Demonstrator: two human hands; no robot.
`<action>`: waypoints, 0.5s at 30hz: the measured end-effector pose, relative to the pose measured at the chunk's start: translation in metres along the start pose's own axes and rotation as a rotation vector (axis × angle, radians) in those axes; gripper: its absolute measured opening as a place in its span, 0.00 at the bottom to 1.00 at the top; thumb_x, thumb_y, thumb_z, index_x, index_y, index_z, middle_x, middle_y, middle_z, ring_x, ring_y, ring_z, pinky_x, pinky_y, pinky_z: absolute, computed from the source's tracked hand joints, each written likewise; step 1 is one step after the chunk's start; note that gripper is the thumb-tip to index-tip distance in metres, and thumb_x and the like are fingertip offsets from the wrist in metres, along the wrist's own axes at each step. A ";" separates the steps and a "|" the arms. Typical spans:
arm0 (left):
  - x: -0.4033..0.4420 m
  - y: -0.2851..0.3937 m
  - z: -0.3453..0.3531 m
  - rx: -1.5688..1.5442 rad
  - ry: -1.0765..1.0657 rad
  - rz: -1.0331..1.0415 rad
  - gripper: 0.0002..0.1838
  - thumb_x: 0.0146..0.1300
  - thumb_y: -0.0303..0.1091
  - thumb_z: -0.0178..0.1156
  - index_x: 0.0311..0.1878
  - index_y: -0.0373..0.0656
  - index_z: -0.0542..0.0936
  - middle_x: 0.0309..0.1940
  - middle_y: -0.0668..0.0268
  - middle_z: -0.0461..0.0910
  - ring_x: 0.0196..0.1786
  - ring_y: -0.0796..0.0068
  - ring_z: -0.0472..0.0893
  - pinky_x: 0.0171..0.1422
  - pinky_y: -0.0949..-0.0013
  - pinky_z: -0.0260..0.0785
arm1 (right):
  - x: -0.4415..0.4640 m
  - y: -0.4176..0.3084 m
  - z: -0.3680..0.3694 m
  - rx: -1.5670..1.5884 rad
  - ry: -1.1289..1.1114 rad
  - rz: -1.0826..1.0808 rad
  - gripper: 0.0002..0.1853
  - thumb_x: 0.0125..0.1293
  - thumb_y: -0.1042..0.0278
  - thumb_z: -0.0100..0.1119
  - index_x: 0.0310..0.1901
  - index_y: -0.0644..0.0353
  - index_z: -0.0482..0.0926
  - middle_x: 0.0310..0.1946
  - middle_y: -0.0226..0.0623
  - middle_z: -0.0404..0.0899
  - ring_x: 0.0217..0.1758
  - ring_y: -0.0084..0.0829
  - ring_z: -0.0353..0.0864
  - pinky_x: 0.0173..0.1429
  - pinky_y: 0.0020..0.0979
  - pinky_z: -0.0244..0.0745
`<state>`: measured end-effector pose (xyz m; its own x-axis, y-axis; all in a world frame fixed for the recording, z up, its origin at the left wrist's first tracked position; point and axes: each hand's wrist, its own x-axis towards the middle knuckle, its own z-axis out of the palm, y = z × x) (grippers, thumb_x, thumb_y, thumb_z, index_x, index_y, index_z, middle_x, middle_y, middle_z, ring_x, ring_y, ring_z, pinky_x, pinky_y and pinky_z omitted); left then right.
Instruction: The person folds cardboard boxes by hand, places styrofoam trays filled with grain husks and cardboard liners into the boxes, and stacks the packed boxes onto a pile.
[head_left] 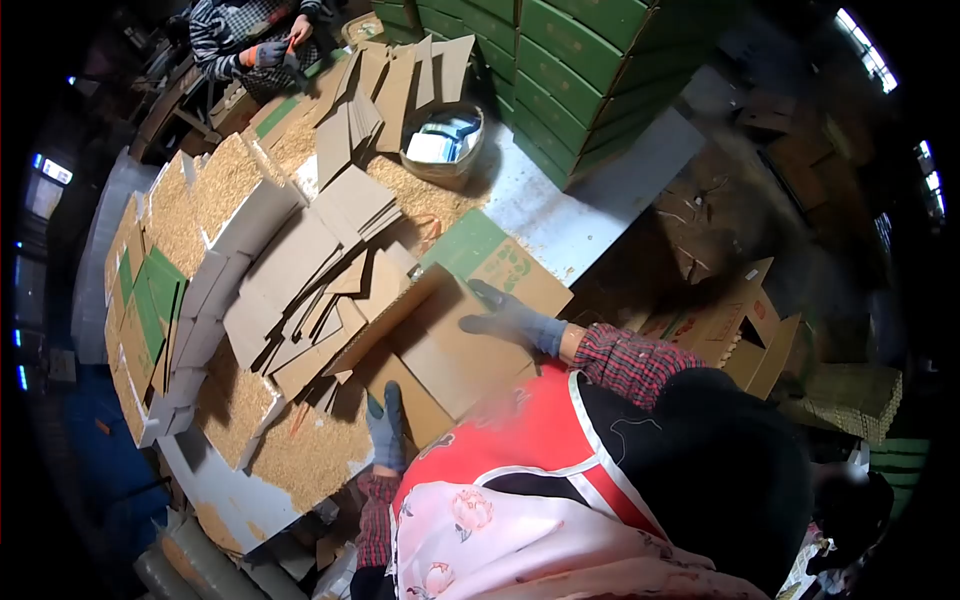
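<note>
A cardboard box (462, 345), brown with a raised panel on its far left side, lies at the table's near edge between my hands. My right hand (515, 320), in a grey glove, rests over the box's right side with thumb and fingers apart. On the other side, my left hand (386, 428), gloved too, touches the box's near left flap with its fingers stretched out. Beyond the right hand a green printed flap (465, 243) extends towards the back. Flat cardboard pieces (290, 265) lie in a loose heap left of the box.
White-edged blocks with straw-coloured tops (232, 190) are stacked on the left. Green boxes (575, 90) form a tall stack at the back. A round basket (440, 170) holds blue and white packets. Another person's gloved hand (262, 54) shows at top left. Open cartons (735, 325) stand at right.
</note>
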<state>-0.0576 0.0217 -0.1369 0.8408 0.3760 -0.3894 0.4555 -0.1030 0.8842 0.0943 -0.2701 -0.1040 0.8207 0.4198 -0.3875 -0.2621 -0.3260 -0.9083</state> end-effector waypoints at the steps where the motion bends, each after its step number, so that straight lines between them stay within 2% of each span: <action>1: 0.004 0.005 0.001 -0.043 -0.094 0.107 0.26 0.74 0.44 0.57 0.67 0.36 0.71 0.54 0.63 0.78 0.53 0.73 0.76 0.58 0.69 0.69 | -0.007 0.002 -0.014 0.108 0.039 0.011 0.53 0.60 0.42 0.68 0.77 0.64 0.53 0.77 0.52 0.54 0.81 0.44 0.50 0.81 0.37 0.49; 2: 0.008 0.011 0.001 -0.096 -0.195 0.209 0.23 0.76 0.42 0.53 0.67 0.36 0.71 0.54 0.62 0.79 0.53 0.73 0.76 0.58 0.69 0.70 | -0.013 0.004 -0.030 0.213 0.077 0.016 0.52 0.60 0.46 0.71 0.77 0.63 0.54 0.77 0.50 0.54 0.81 0.42 0.51 0.80 0.36 0.49; 3: 0.011 0.011 0.014 -0.261 -0.135 0.252 0.21 0.75 0.37 0.54 0.65 0.35 0.73 0.54 0.60 0.79 0.55 0.71 0.77 0.60 0.68 0.71 | -0.016 0.016 -0.047 0.381 0.154 -0.110 0.49 0.57 0.59 0.75 0.77 0.58 0.57 0.77 0.45 0.57 0.80 0.38 0.54 0.78 0.33 0.54; 5: 0.017 0.023 0.043 -0.154 -0.150 0.323 0.21 0.74 0.35 0.54 0.66 0.35 0.73 0.57 0.59 0.79 0.58 0.67 0.78 0.64 0.66 0.69 | -0.045 0.025 -0.081 0.574 0.313 -0.078 0.45 0.59 0.65 0.73 0.76 0.57 0.59 0.71 0.41 0.65 0.71 0.36 0.67 0.70 0.32 0.66; 6: 0.029 0.006 0.056 0.123 -0.169 0.444 0.23 0.72 0.34 0.57 0.67 0.37 0.73 0.63 0.54 0.76 0.63 0.62 0.76 0.68 0.66 0.67 | -0.062 0.021 -0.098 0.662 0.388 -0.080 0.43 0.60 0.67 0.72 0.75 0.57 0.61 0.68 0.40 0.69 0.66 0.35 0.73 0.65 0.31 0.72; 7: 0.031 -0.001 0.067 0.421 -0.209 0.530 0.36 0.63 0.45 0.66 0.71 0.41 0.69 0.71 0.50 0.67 0.71 0.52 0.68 0.76 0.54 0.57 | -0.080 0.016 -0.113 0.737 0.448 -0.101 0.39 0.61 0.68 0.71 0.73 0.58 0.64 0.63 0.38 0.75 0.59 0.33 0.79 0.60 0.31 0.77; 9: 0.011 0.003 0.090 1.029 -0.236 0.478 0.52 0.50 0.61 0.71 0.75 0.45 0.63 0.76 0.49 0.58 0.77 0.41 0.56 0.80 0.39 0.40 | -0.101 0.043 -0.148 0.845 0.697 0.062 0.29 0.63 0.70 0.69 0.66 0.57 0.71 0.52 0.34 0.80 0.47 0.31 0.84 0.51 0.35 0.82; 11: 0.016 -0.016 0.098 1.095 -0.215 0.561 0.60 0.44 0.68 0.70 0.77 0.47 0.60 0.77 0.49 0.55 0.78 0.38 0.50 0.79 0.33 0.32 | -0.119 0.060 -0.175 0.880 0.748 -0.144 0.26 0.64 0.70 0.68 0.63 0.55 0.72 0.47 0.34 0.81 0.46 0.34 0.84 0.50 0.39 0.83; 12: 0.012 -0.031 0.094 1.132 -0.198 0.580 0.63 0.40 0.71 0.70 0.78 0.47 0.58 0.77 0.49 0.53 0.79 0.36 0.47 0.78 0.30 0.27 | -0.125 0.072 -0.188 0.919 0.785 -0.146 0.27 0.64 0.70 0.68 0.64 0.54 0.71 0.49 0.34 0.80 0.46 0.35 0.84 0.50 0.39 0.83; 13: 0.010 -0.025 0.090 1.145 -0.222 0.581 0.63 0.40 0.72 0.69 0.78 0.48 0.58 0.78 0.49 0.52 0.80 0.37 0.45 0.78 0.29 0.27 | -0.128 0.085 -0.196 0.955 0.808 -0.131 0.28 0.65 0.71 0.68 0.65 0.52 0.70 0.50 0.34 0.80 0.47 0.36 0.83 0.50 0.39 0.83; 15: 0.008 -0.024 0.082 1.111 -0.279 0.554 0.64 0.40 0.70 0.70 0.78 0.47 0.57 0.78 0.49 0.50 0.80 0.37 0.44 0.78 0.29 0.27 | -0.121 0.115 -0.205 0.835 0.931 -0.197 0.30 0.66 0.71 0.67 0.68 0.53 0.67 0.55 0.34 0.77 0.53 0.36 0.81 0.54 0.38 0.81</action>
<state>-0.0372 -0.0485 -0.1824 0.9675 -0.1565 -0.1986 -0.0902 -0.9474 0.3071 0.0690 -0.5320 -0.1296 0.8387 -0.4633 -0.2863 -0.0564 0.4491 -0.8917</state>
